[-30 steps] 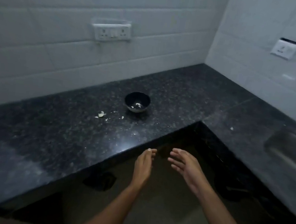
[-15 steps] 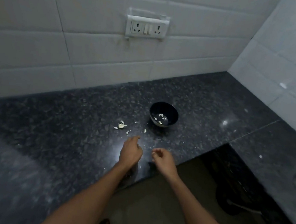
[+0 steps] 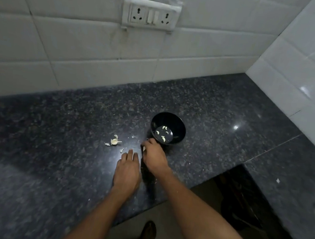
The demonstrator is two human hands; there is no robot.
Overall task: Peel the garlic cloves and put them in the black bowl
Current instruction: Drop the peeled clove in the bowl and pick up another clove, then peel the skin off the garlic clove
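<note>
Head view: speckled black granite worktop, white tiled wall, white double socket.
I see left hand flat, fingers relaxed; right hand pinching a pale garlic clove beside the black bowl.

Polished speckled granite counter; glossy black bowl; glazed wall tiles.

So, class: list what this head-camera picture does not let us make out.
- Right hand: a pale bit shows at its fingers; too small to name.
- Left hand: fingertips seen from behind, contact with the counter unclear.
- Black bowl: pale pieces inside, too small to judge peeled.
</note>
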